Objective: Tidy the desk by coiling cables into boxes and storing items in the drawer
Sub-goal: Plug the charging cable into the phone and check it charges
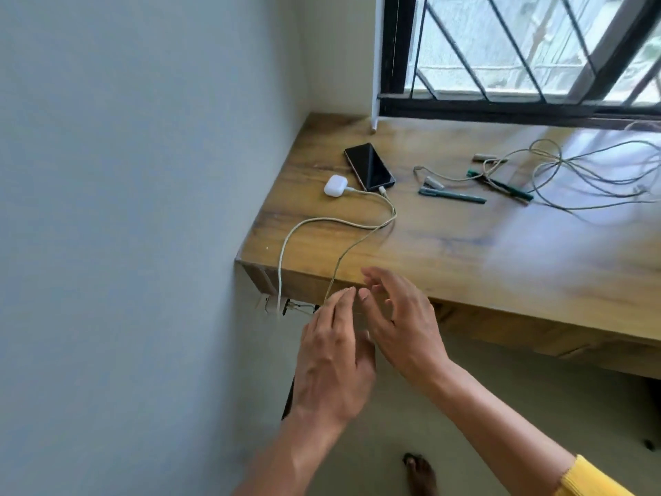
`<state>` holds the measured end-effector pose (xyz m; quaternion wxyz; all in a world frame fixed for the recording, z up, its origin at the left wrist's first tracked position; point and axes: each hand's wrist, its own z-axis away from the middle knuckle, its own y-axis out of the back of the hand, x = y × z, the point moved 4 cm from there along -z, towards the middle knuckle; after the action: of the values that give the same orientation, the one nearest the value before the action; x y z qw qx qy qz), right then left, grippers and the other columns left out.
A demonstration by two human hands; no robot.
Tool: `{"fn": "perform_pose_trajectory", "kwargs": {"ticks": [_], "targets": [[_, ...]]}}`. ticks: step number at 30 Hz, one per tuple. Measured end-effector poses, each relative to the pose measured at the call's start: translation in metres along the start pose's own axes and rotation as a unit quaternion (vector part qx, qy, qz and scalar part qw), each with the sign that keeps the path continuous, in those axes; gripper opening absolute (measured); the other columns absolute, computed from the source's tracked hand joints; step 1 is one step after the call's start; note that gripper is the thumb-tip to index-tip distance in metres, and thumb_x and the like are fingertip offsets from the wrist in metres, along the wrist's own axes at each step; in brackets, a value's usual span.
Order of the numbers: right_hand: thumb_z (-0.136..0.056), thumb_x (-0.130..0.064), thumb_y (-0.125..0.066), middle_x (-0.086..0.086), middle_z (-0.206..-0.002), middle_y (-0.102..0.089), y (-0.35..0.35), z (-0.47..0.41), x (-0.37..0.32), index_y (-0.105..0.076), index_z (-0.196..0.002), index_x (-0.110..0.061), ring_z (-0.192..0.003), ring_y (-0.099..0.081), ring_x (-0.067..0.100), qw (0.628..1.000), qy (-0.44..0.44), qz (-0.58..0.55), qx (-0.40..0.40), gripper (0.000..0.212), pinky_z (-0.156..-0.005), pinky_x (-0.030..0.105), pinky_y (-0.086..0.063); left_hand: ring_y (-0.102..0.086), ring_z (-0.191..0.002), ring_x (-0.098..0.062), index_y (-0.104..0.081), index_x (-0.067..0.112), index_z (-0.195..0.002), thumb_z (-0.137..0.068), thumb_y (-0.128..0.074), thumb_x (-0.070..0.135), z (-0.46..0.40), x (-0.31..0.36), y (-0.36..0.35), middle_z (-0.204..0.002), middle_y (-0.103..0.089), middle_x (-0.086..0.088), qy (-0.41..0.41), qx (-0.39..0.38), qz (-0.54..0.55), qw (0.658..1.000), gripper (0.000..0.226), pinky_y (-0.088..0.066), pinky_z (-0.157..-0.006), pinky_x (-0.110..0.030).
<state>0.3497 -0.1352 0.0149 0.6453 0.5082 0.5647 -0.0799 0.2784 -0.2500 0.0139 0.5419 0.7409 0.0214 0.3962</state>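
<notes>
Two hands were at the front edge of the desk [447,245], both with fingers straight and apart, and neither one held anything; the left hand [332,356] was lower, in front of the wall socket [286,306], and the right hand [397,316] was just beside it, near the thinner cable [343,252] that hung over the edge. Two cables ran from below the desk up to the phone [368,166] and to the white earbuds case [334,184], which lay close together near the wall; further right, a loose tangle of cables [590,173] lay over the pens [452,195]. It seemed the step in hand was to free the charging cables at the socket; to do it well, I think each plug should be gripped at its body and pulled straight, not by the wire; then the device ends should be taken out with the other hand steadying the phone, so that nothing slides off the desk; no box or drawer was visible here.
</notes>
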Motion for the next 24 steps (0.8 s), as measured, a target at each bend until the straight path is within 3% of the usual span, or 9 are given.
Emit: {"fn": "perform_pose_trajectory", "kwargs": {"ticks": [3,5,9,12,14,19,24], "targets": [[-0.102,-0.025,-0.064,-0.008,-0.119,-0.073,0.021,-0.013,-0.011,-0.067,-0.131,-0.024,-0.108,-0.069,0.011,1.0,-0.006,-0.021,0.012,0.029,-0.092,0.046,-0.058,-0.04,-0.15,-0.011,-0.041,0.018,-0.161,-0.103,-0.06,0.017,-0.023,0.02,0.021,-0.162,-0.047,0.003,0.007,0.0,0.026,1.0,0.062,-0.021,-0.121,-0.015],[-0.102,-0.021,-0.064,-0.007,-0.119,-0.074,0.032,-0.025,-0.014,-0.069,-0.128,-0.022,-0.106,-0.069,0.009,0.999,-0.016,-0.037,0.022,0.026,-0.091,0.047,-0.06,-0.038,-0.15,-0.007,-0.039,0.021,-0.163,-0.104,-0.059,0.019,-0.04,0.033,0.029,-0.163,-0.045,0.006,0.007,0.0,0.048,0.999,0.062,-0.018,-0.117,-0.011],[-0.101,-0.018,-0.066,-0.006,-0.116,-0.075,0.048,-0.066,-0.01,-0.071,-0.124,-0.019,-0.103,-0.07,0.009,0.998,-0.024,-0.038,0.046,0.023,-0.088,0.045,-0.061,-0.039,-0.15,-0.007,-0.038,0.023,-0.163,-0.106,-0.058,0.024,-0.079,0.053,0.032,-0.163,-0.045,0.007,0.011,-0.012,0.093,0.996,0.06,-0.023,-0.117,-0.016],[-0.1,-0.022,-0.066,-0.005,-0.114,-0.075,0.058,-0.106,0.0,-0.072,-0.123,-0.018,-0.102,-0.07,0.01,0.998,-0.036,-0.029,0.049,0.023,-0.088,0.044,-0.06,-0.041,-0.151,-0.013,-0.038,0.025,-0.163,-0.108,-0.057,0.03,-0.116,0.059,0.027,-0.165,-0.045,0.004,0.034,-0.017,0.121,0.992,0.059,-0.032,-0.127,-0.036],[-0.099,-0.026,-0.067,-0.005,-0.113,-0.074,0.061,-0.136,0.01,-0.071,-0.123,-0.019,-0.102,-0.069,0.012,0.998,-0.049,-0.029,0.03,0.025,-0.089,0.046,-0.06,-0.043,-0.15,-0.016,-0.039,0.025,-0.163,-0.108,-0.057,0.033,-0.144,0.058,0.02,-0.164,-0.047,0.003,0.067,-0.017,0.145,0.987,0.058,-0.037,-0.125,-0.045],[-0.096,-0.022,-0.068,-0.003,-0.108,-0.073,0.071,-0.204,0.036,-0.072,-0.118,-0.016,-0.102,-0.07,0.017,0.997,-0.076,-0.023,-0.009,0.023,-0.093,0.043,-0.057,-0.045,-0.15,-0.016,-0.041,0.019,-0.161,-0.107,-0.054,0.027,-0.207,0.054,-0.001,-0.163,-0.048,-0.001,0.147,-0.012,0.206,0.967,0.057,-0.038,-0.125,-0.044],[-0.094,-0.019,-0.066,0.0,-0.104,-0.074,0.074,-0.26,0.069,-0.074,-0.108,-0.017,-0.098,-0.07,0.021,0.995,-0.091,0.008,-0.041,0.016,-0.091,0.047,-0.057,-0.05,-0.146,-0.014,-0.048,0.013,-0.157,-0.106,-0.054,0.018,-0.255,0.047,-0.02,-0.159,-0.053,-0.003,0.208,0.002,0.228,0.951,0.052,-0.04,-0.12,-0.033]]}}
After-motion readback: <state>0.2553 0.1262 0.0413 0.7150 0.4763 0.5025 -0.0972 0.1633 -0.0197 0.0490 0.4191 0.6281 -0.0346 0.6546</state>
